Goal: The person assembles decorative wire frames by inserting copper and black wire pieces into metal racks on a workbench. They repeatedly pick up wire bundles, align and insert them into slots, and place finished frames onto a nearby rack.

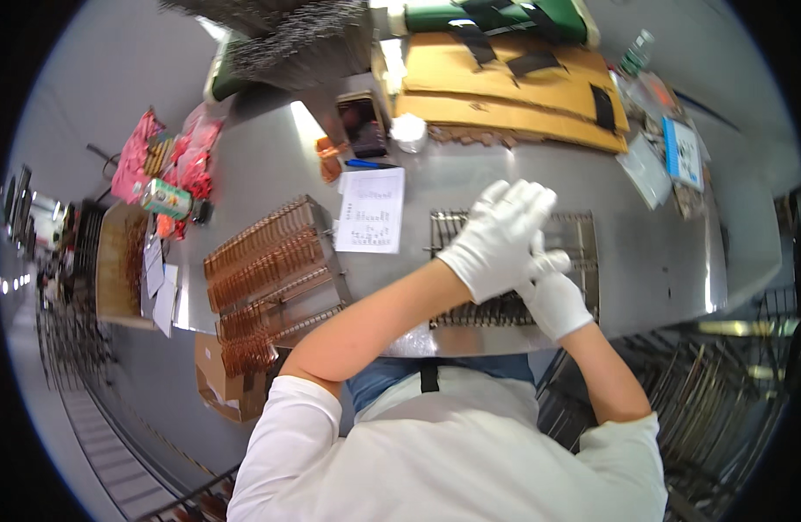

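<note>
Both my hands wear white gloves and meet above a dark metal rack (585,248) near the table's front edge. My left hand (502,237) reaches across from the left with its fingers stretched out, pointing up and to the right. Against its lower side rests my right hand (557,303), its fingers largely hidden by the left one, so their grip is unclear. The rack has rows of small metal pins or rods, partly covered by the hands. Left of it stands another rack (283,300) filled with rows of copper-coloured parts.
Behind the copper rack lie a printed sheet (371,213), a blue pen (366,163), a phone (362,126) and a white round item (409,132). Yellow cardboard (513,87) spans the back. A blue notebook (682,153) sits right; a can (166,199) stands left.
</note>
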`<state>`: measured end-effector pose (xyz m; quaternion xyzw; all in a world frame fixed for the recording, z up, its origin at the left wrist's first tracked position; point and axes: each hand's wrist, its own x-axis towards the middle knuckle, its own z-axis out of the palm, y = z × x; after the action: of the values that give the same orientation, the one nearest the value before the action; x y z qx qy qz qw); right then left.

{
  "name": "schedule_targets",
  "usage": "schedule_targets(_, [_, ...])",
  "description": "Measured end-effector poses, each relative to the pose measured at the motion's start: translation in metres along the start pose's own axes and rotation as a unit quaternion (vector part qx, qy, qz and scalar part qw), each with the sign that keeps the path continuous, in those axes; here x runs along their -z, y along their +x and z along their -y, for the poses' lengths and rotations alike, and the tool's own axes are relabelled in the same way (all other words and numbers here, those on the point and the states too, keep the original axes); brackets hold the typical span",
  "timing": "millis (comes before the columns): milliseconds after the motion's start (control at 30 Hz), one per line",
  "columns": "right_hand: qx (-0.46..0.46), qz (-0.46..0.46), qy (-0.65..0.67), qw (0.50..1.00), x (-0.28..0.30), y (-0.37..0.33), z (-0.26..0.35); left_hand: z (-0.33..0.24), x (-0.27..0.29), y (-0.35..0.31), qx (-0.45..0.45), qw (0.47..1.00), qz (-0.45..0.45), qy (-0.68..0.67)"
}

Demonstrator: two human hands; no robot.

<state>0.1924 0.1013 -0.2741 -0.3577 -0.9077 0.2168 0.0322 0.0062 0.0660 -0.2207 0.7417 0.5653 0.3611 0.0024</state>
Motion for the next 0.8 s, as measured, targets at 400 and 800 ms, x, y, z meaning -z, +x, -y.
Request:
schedule_targets(400, [0.120,-0.106,-0.114,0.981,0.018,0.005,-0.069,0.006,-0.013,-0.039,-0.007,0.994,0.109,0.032])
schedule_targets(800, [0.110,-0.124,-0.124,0.978,-0.007,0.009,-0.088,0.017,-0.013,-0.042,0.003,0.995,0.103,0.008])
